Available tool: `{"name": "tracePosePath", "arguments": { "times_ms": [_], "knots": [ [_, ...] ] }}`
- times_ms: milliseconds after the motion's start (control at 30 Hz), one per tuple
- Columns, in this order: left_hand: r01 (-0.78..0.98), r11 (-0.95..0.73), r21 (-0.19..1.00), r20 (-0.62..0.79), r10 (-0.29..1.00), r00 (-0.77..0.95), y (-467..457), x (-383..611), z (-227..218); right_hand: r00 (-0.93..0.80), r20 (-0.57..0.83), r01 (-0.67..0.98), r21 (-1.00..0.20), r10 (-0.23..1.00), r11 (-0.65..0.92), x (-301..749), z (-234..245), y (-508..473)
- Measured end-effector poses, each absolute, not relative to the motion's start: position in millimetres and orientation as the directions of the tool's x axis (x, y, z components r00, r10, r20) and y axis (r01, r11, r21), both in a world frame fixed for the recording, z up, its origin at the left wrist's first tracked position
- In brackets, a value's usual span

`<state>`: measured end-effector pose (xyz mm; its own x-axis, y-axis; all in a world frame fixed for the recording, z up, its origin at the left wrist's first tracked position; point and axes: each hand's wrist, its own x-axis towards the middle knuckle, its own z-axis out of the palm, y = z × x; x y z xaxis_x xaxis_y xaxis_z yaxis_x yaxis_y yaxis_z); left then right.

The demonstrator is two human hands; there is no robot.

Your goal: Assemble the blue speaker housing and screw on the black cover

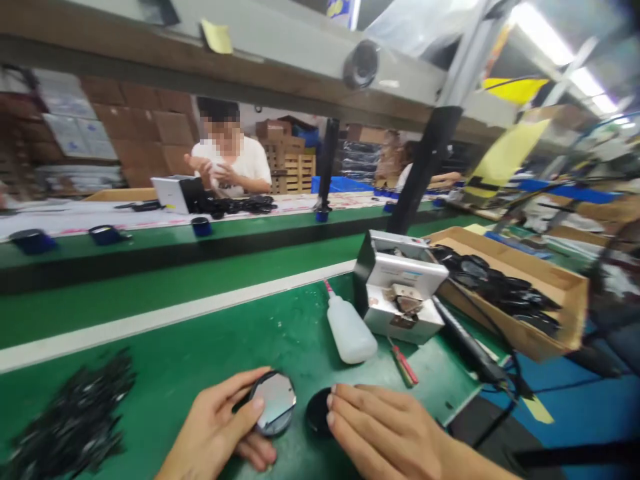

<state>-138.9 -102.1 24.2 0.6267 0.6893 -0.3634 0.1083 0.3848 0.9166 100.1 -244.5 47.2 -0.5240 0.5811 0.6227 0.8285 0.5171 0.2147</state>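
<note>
The left hand (220, 427) pinches one round mirror disc (273, 402) between thumb and fingers, tilted just above the green bench (225, 333). Just beside it, the right hand (385, 430) lies flat with fingers together, covering one black round cap (317, 413). Beyond stand one white squeeze bottle (350, 328), one red screwdriver (404, 363) and one cardboard tray (560, 283) of dark parts. Across the conveyor a co-worker (227, 157) sits working.

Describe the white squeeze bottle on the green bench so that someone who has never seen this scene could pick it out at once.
Start at the green bench and find the small white machine beside the cardboard box of black parts. Just left of that machine lies the squeeze bottle, on its side beyond the right hand. Its milky white body and thin pink nozzle set it apart from the red-handled screwdriver next to it.
</note>
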Motion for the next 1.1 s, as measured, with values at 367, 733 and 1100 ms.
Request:
{"name": "tracePosePath", "arguments": {
  "times_ms": [367, 733, 1100],
  "knots": [
    [0.031, 0.468, 0.883, -0.361, 0.636, 0.682, -104, -148, 27, -0.333, 0.492, 0.883, -0.137, 0.804, 0.449, 101, 17, -254],
    [-0.008, 0.438, 0.899, -0.289, 0.606, 0.742, -104, -150, 22, -0.354, 0.27, 0.863, -0.276, 0.895, 0.424, 90, 36, -231],
    [-0.023, 0.434, 0.901, -0.277, 0.614, 0.739, -104, -150, 16, -0.451, 0.368, 0.869, -0.028, 0.813, 0.494, 89, 39, -232]
  ]
}}
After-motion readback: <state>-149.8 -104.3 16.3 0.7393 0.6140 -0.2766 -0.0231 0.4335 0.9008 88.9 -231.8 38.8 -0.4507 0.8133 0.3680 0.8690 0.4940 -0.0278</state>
